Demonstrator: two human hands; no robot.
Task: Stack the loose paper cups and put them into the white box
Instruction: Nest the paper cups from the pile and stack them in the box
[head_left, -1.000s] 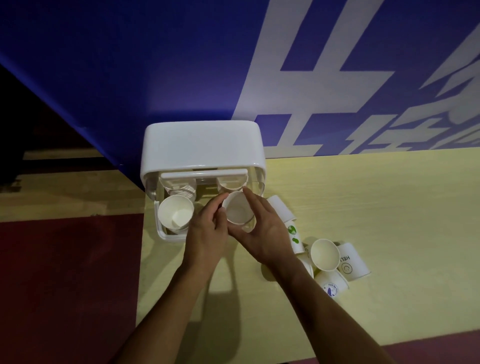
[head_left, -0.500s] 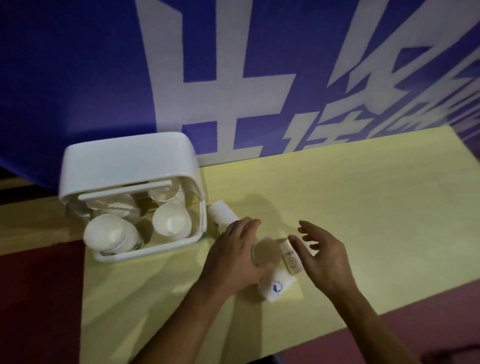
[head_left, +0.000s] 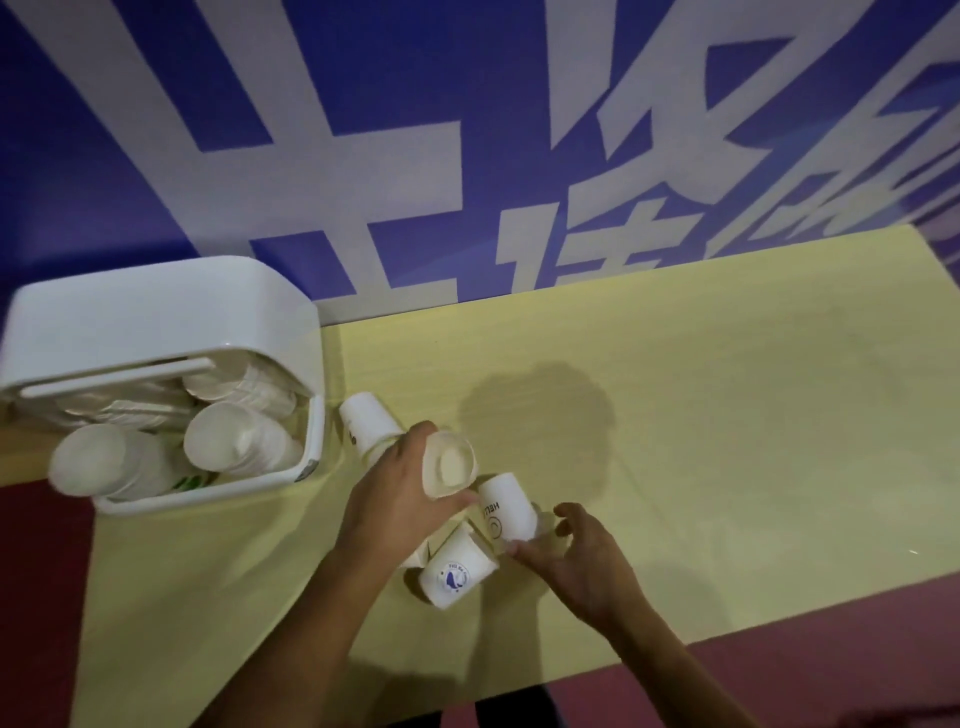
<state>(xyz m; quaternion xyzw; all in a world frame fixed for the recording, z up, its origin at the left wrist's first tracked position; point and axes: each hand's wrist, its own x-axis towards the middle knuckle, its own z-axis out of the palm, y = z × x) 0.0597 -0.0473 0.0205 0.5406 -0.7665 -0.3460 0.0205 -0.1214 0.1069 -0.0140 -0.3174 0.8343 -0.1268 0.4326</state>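
Glossy plastic white box (head_left: 156, 312), matt paper cups (head_left: 506, 512), smooth table (head_left: 727, 415).

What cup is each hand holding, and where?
The left hand grips an open paper cup around its side wall. The right hand holds nothing yet; its fingertips reach toward the lettered cup.

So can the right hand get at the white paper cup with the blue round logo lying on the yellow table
Probably yes. The right hand is open and its fingertips are beside the white paper cup with the blue round logo lying on the yellow table. Nothing sits between them; the left hand is busy holding another cup.
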